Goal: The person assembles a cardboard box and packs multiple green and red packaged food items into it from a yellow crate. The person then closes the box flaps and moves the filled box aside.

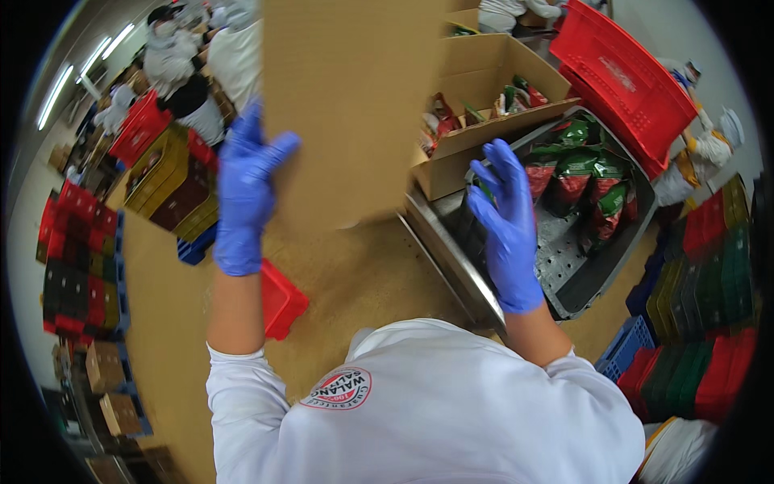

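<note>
A plain brown cardboard panel (351, 115), blurred, stands up in front of me above the floor; its upper end is out of view. My left hand (245, 193), in a blue glove, grips its left edge, with the thumb across the near face. My right hand (505, 224), also gloved in blue, is raised with fingers apart and nothing in it. Behind that hand lies a grey perforated crate (559, 257) holding several red and green pouches (571, 175). Beyond it, an open cardboard carton (484, 136) contains more pouches.
A metal table edge (453, 260) runs below the carton. One red crate (629, 85) leans behind the grey one; another red container (281, 302) sits on the floor. Stacked crates (78, 260) line both sides. Co-workers (175, 66) stand at upper left and upper right.
</note>
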Demonstrator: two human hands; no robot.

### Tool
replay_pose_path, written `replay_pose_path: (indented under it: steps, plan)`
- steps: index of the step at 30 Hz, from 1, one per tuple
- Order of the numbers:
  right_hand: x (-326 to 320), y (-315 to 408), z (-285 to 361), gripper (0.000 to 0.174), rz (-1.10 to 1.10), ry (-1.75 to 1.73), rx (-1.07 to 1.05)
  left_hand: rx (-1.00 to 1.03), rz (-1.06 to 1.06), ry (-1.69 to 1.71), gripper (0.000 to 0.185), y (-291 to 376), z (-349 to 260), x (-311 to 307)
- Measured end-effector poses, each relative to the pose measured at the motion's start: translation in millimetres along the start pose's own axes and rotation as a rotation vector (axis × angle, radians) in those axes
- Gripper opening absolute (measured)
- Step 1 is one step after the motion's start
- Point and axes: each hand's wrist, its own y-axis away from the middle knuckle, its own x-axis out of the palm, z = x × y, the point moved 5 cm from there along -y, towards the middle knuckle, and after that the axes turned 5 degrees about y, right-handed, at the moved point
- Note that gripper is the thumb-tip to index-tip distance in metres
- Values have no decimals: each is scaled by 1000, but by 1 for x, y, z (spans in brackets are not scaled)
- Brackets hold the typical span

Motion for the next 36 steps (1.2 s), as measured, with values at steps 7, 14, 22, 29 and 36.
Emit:
replay_pose_path:
  steps: [7, 14, 22, 29, 36]
  plan:
    - [-61, -5, 46, 50, -342, 527, -6, 255, 125, -13, 56, -146, 18, 13]
    - [-28, -116, 54, 26, -87, 1148, -235, 262, 451, 104, 69, -251, 109, 55]
    - [-4, -331, -148, 32, 272, 1712, 117, 288, 653, -46, 54, -331, 175, 93]
    - [-31, -393, -269, 31, 615, 2010, 359, 343, 741, -130, 56, -357, 226, 110]
    - [-48, -330, -239, 21, 935, 2012, 250, 222, 832, -425, 57, -344, 289, 139]
